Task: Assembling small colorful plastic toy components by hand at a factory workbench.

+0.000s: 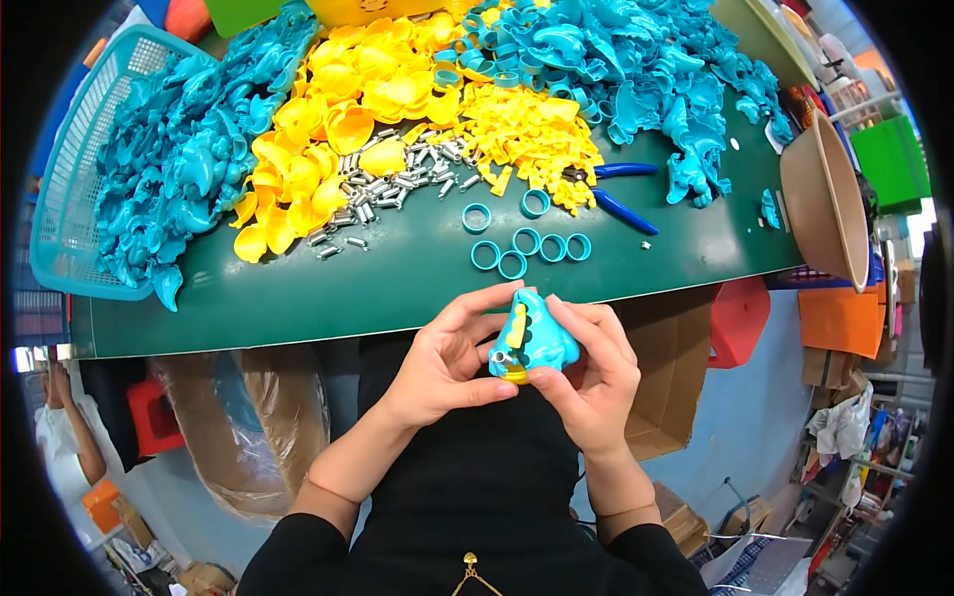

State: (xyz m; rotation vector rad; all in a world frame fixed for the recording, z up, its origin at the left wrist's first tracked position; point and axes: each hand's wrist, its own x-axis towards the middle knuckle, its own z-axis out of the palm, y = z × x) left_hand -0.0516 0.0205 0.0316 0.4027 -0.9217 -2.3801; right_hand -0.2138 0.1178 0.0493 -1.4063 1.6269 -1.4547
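"The black shirt (467, 467) is closest. What are the fingers doing?"
"The left hand (437, 363) and right hand (601, 372) pinch a blue and yellow toy (545, 340) between thumbs and fingers."
"Where is the toy?"
"In both hands, by the near edge of the green table (388, 288)."
"And past it?"
"Blue rings (540, 244), then blue-handled pliers (624, 213), then heaps of yellow bits (527, 129)."
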